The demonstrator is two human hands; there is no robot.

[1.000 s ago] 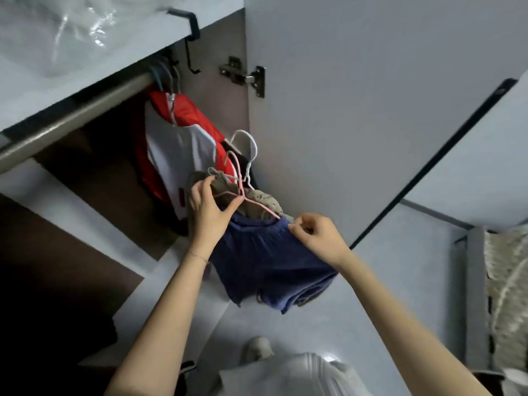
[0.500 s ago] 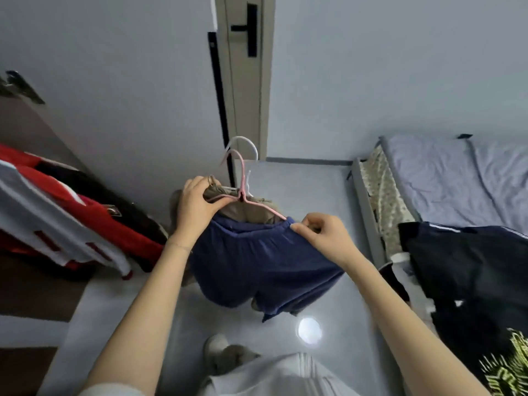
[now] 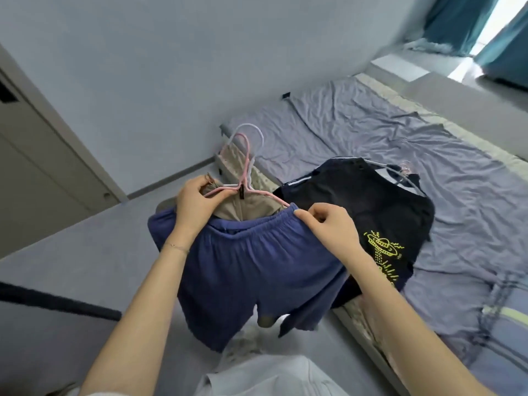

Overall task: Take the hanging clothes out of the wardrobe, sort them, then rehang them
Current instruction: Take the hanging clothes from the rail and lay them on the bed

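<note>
Bed with wrinkled lavender sheet (image 3: 357, 132) is carrying one dark navy printed T-shirt (image 3: 371, 201). Left hand (image 3: 197, 207) is gripping pink and white wire hangers (image 3: 247, 161). Right hand (image 3: 328, 227) is pinching the waistband of blue elastic-waist shorts (image 3: 251, 270), hanging beside the bed. Removal seemingly underway; sorting and rehanging remaining.

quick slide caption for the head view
Left hand grips a pink hanger, right hand pinches blue shorts, beside a bed with a dark shirt.

Blue shorts (image 3: 251, 270); pink hanger (image 3: 248, 164); black shirt (image 3: 368, 204), yellow print.
</note>
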